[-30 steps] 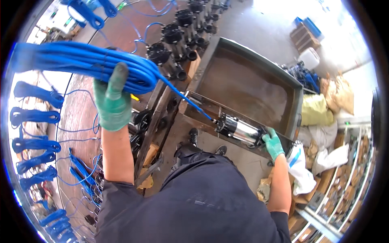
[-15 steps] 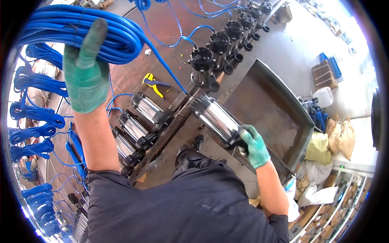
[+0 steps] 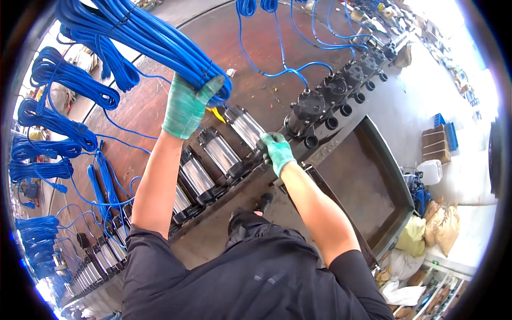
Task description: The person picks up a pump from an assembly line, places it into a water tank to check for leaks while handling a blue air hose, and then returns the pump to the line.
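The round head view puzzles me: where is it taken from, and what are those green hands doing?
There is no robot here. A person wears a wide-angle camera on their head, looking down, so edges bend. The green is gloves. The left hand holds a coil of blue cable; the right hand grips the near end of a silver cylinder lying on the brown table. Similar cylinders lie beside it, black-topped units stand upright beyond, and more cable bundles are at left.
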Available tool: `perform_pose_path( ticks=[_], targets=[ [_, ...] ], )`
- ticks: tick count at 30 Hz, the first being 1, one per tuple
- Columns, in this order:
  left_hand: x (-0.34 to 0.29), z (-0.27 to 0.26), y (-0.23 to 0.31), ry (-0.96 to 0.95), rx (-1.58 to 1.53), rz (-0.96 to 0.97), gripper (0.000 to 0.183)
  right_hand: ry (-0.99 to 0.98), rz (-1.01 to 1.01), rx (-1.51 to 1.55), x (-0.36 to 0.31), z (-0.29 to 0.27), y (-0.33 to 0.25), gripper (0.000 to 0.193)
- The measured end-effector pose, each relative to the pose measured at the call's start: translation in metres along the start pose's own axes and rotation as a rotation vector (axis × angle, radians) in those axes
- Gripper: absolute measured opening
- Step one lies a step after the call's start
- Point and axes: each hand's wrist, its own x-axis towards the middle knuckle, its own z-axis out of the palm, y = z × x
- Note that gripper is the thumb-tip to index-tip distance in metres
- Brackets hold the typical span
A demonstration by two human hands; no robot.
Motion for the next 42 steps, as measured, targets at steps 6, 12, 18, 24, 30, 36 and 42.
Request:
perform_pose_path(
  ticks=[6,12,18,24,30,36,42],
  targets=[
    [-0.021,-0.006,0.006,0.052,-0.033,-0.050,0.039,0.020,0.048,-0.041,0.014,-0.016,0.008,0.034],
    [-0.036,-0.022,-0.016,-0.009,0.116,-0.115,0.054,-0.095,-0.086,-0.169,0.011,-0.030,0.020,0.044],
    [-0.024,-0.009,-0.057,0.067,0.343,0.098,0.045,-0.056,-0.042,-0.078,-0.025,-0.090,0.026,0.045],
    [0.021,-0.024,-0.019,0.299,0.756,0.173,0.050,-0.004,0.024,-0.002,-0.069,-0.175,0.051,0.037],
    [0.081,-0.042,0.005,0.499,0.921,0.104,0.046,0.139,0.081,0.128,-0.114,-0.228,0.068,0.034],
    [0.100,-0.090,-0.015,0.422,0.925,-0.026,0.047,0.181,0.045,0.135,-0.141,-0.232,0.080,0.036],
    [0.090,-0.094,-0.066,0.664,1.292,0.105,0.045,0.236,-0.030,0.189,-0.160,-0.231,0.082,0.026]
  ],
)
